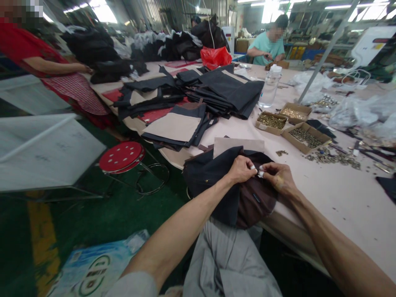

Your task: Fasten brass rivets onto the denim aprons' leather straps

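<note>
A dark navy fabric piece with brown lining (258,198) lies bunched over the table's front edge and hangs down above my lap. My left hand (241,169) is closed, its thumb and fingers pinching the cloth near the top. Close beside it, my right hand (280,175) is closed in a pinch at the same spot. Whatever small thing sits between its fingertips is too hidden to name. White tape wraps fingertips on both hands. A beige panel (238,145) shows behind the bunched cloth, and a small brass-coloured stud (207,180) shows on its left part.
Small metal fittings fill open cardboard boxes (305,138) at the right, with loose fittings (337,157) beside them. Stacked dark panels (222,88) and a clear bottle (270,87) stand beyond. A red stool (122,156) is left; a person in red (62,70) stands further left, another sits across.
</note>
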Demonstrator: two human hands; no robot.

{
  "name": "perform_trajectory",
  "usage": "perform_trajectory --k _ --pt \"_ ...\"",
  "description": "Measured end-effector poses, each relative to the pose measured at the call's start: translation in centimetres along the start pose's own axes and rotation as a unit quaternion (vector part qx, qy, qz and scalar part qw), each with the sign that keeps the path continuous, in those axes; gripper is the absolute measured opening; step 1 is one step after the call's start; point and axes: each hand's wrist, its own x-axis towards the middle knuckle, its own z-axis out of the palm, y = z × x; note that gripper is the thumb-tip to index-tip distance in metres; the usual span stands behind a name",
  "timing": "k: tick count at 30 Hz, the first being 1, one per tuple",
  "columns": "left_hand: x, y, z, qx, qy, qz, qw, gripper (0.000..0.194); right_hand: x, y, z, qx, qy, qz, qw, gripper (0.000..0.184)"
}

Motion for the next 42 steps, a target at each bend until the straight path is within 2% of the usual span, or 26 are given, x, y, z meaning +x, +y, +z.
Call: perform_trajectory --k 2,4,7,11,15,22,25,30,35,38,42 --pt "0.1 -0.3 -0.2 -0.020 -0.019 -0.001 1.000 0.014 -0.1 -0.6 -0.5 0.016 -0.029 -0.006 0.999 0.030" --pt "0.3 -0.6 -0.4 -0.040 -0.035 -0.003 0.999 0.014 -0.2 -1.3 -1.2 0.029 -0.087 -0.025 0.995 0.030" --pt "0.7 -1.0 -0.5 -0.070 -0.058 -0.005 0.996 0.015 -0.4 -2.4 -1.8 0.005 -0.141 -0.053 0.989 0.030" --pt "1.1 -1.2 -0.6 -0.088 -0.077 -0.005 0.993 0.015 -0.3 -2.6 -0.9 -0.034 -0.115 -0.068 0.991 0.027" --pt "1.0 -1.2 -0.8 -0.091 -0.077 -0.005 0.993 0.016 0.0 -2.1 0.1 -0.046 -0.080 -0.110 0.990 0.021" --pt "0.8 -0.7 -0.6 -0.109 -0.094 -0.014 0.989 0.016 0.5 -1.5 -0.2 -0.084 -0.074 -0.142 0.983 0.018" --pt "0.8 -0.7 -0.7 -0.123 -0.105 -0.015 0.987 0.018 0.9 -1.0 -0.3 -0.080 -0.076 -0.128 0.986 0.019" --pt "1.0 -0.8 -0.7 -0.162 -0.116 -0.014 0.980 0.021 1.1 -0.6 -0.2 -0.071 -0.073 -0.063 0.993 0.019" --pt "1.2 -0.5 -0.5 -0.209 -0.107 -0.020 0.972 0.017 1.0 -1.3 -0.1 -0.012 -0.061 -0.022 0.998 0.016" --pt "1.1 -0.3 -0.5 -0.228 -0.112 -0.019 0.967 0.015 1.1 -1.8 0.0 -0.018 -0.055 -0.008 0.998 0.013" --pt "1.0 -0.3 -0.8 -0.242 -0.114 -0.016 0.963 0.016 1.3 -2.0 -0.1 -0.016 -0.070 0.011 0.997 0.019"
